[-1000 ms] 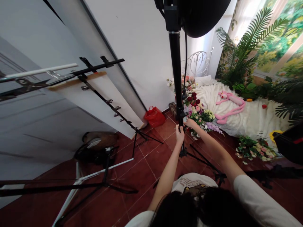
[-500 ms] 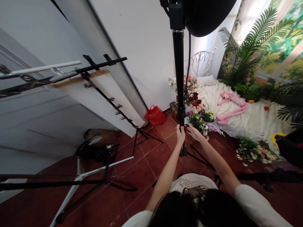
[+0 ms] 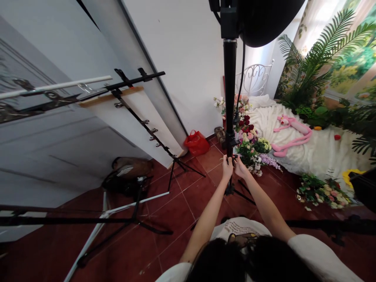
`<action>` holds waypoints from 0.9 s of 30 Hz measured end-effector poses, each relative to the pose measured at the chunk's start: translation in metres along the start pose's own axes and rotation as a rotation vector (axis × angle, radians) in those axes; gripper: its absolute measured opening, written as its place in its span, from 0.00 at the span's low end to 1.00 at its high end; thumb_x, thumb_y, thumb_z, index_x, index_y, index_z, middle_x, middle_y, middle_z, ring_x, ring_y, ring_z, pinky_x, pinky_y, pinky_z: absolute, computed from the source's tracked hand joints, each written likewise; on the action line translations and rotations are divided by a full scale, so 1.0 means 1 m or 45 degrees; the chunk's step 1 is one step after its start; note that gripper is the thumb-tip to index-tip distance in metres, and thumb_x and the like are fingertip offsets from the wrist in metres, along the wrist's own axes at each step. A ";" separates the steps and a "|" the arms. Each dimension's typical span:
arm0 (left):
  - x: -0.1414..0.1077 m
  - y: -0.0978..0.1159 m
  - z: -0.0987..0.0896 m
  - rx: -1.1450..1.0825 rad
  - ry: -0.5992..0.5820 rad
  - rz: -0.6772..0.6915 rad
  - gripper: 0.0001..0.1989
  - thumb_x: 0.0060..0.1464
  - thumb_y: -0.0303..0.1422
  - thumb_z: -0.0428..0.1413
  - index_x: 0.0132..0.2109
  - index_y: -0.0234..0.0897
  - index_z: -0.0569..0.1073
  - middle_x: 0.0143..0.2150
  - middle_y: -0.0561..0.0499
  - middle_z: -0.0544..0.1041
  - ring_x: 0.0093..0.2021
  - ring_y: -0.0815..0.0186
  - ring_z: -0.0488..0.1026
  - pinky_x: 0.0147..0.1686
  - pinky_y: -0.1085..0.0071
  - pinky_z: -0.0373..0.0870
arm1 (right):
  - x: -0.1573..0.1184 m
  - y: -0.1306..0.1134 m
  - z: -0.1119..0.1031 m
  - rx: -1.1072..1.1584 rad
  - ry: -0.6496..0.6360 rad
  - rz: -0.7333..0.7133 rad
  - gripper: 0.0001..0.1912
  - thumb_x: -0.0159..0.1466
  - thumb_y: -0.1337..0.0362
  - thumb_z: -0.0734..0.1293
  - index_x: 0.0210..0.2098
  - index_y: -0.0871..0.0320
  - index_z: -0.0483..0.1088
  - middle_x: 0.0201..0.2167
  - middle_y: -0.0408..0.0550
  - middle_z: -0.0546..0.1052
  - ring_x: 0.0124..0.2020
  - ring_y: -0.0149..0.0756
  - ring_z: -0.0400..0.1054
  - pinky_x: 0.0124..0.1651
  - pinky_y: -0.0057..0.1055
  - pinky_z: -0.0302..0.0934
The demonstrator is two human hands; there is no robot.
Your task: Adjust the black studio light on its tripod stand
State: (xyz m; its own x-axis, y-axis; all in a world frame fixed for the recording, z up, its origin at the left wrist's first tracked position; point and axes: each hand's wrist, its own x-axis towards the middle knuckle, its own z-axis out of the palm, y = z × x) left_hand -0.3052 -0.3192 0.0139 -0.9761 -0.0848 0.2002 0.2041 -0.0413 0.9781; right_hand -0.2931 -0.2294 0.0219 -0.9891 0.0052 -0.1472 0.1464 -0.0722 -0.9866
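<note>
A tall black light stand [image 3: 229,86] rises upright in front of me, with a large black lamp head [image 3: 268,21] at its top. My left hand [image 3: 227,167] is wrapped round the lower part of the pole. On the pole's right side, at the same height, my right hand [image 3: 241,167] has its fingers closed at a small black knob, which they partly hide. A black cable hangs beside the pole. The stand's legs spread over the red tiles below my hands.
Left are a backdrop frame with clips [image 3: 141,119], a white stand leg [image 3: 138,203] and a dark bag [image 3: 132,172]. A red bag [image 3: 196,143] lies by the wall. Flowers [image 3: 249,137], a pink plush toy [image 3: 293,133] on white fabric and palm leaves [image 3: 329,58] are right.
The view has shifted, so the scene sits slightly further right. My right hand has come in closer to the pole, its fingers now closed at the knob. My left hand stays on the pole.
</note>
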 end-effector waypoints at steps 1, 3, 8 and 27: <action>0.000 -0.001 0.000 -0.011 -0.007 -0.007 0.31 0.56 0.64 0.46 0.40 0.39 0.69 0.38 0.45 0.79 0.33 0.63 0.77 0.35 0.65 0.75 | 0.002 -0.001 0.002 0.010 0.011 0.029 0.39 0.72 0.38 0.43 0.29 0.60 0.69 0.24 0.49 0.72 0.29 0.31 0.70 0.36 0.32 0.59; 0.001 -0.002 0.000 -0.013 0.000 -0.006 0.30 0.57 0.64 0.46 0.40 0.39 0.69 0.37 0.46 0.79 0.33 0.64 0.76 0.35 0.66 0.74 | 0.005 -0.004 0.006 0.085 0.082 0.066 0.35 0.71 0.38 0.47 0.27 0.58 0.66 0.23 0.47 0.71 0.29 0.31 0.69 0.36 0.30 0.60; 0.002 -0.003 0.000 -0.012 0.029 0.036 0.29 0.57 0.63 0.47 0.39 0.39 0.69 0.36 0.47 0.77 0.36 0.63 0.75 0.42 0.65 0.73 | 0.009 -0.018 0.010 0.265 0.407 0.021 0.24 0.59 0.40 0.66 0.25 0.54 0.62 0.25 0.42 0.72 0.29 0.32 0.68 0.33 0.27 0.62; -0.036 -0.030 -0.005 0.089 0.136 -0.033 0.26 0.63 0.53 0.48 0.57 0.38 0.68 0.58 0.39 0.74 0.61 0.59 0.70 0.63 0.59 0.63 | -0.033 0.001 -0.028 0.321 0.452 0.111 0.23 0.52 0.43 0.73 0.25 0.58 0.70 0.17 0.39 0.66 0.19 0.28 0.59 0.23 0.26 0.54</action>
State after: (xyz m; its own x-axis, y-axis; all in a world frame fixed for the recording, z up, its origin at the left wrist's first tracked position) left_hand -0.2761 -0.3202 -0.0231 -0.9668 -0.1902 0.1708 0.1693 0.0241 0.9853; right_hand -0.2602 -0.2019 0.0238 -0.9001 0.3270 -0.2879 0.1775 -0.3282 -0.9278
